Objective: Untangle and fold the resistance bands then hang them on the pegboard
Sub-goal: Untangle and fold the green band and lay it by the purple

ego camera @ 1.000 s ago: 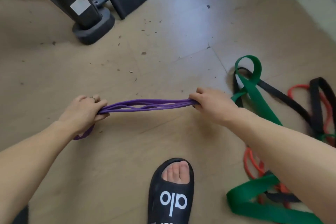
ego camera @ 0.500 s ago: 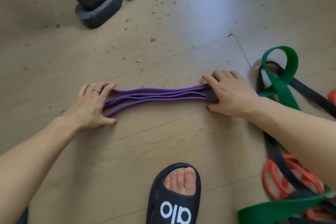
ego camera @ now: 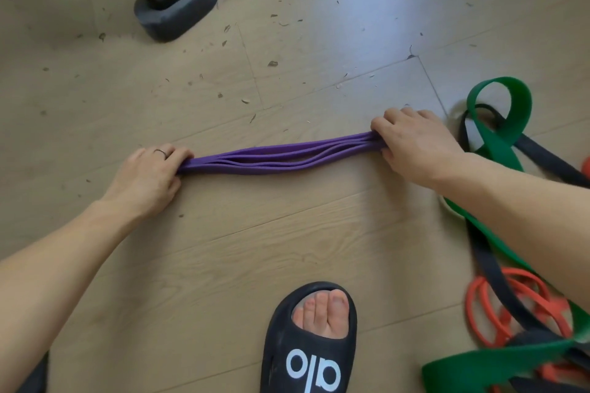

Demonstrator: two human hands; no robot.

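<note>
A purple resistance band (ego camera: 281,156), folded into several parallel strands, lies stretched across the wooden floor. My left hand (ego camera: 150,175) grips its left end with curled fingers; a ring shows on one finger. My right hand (ego camera: 415,147) grips its right end, fingers curled over the strands. To the right lies a tangle of other bands: a wide green band (ego camera: 501,124), a black band (ego camera: 542,159) and a thin orange band (ego camera: 498,313). No pegboard is in view.
The dark base of an exercise machine (ego camera: 172,3) stands at the top left. A foot in a black slide sandal (ego camera: 313,344) is at the bottom centre. Small bits of debris (ego camera: 273,63) dot the wooden floor.
Both hands spread their fingers flat on the band ends against the floor, then curled round them again. The strands are now gathered closer together.
</note>
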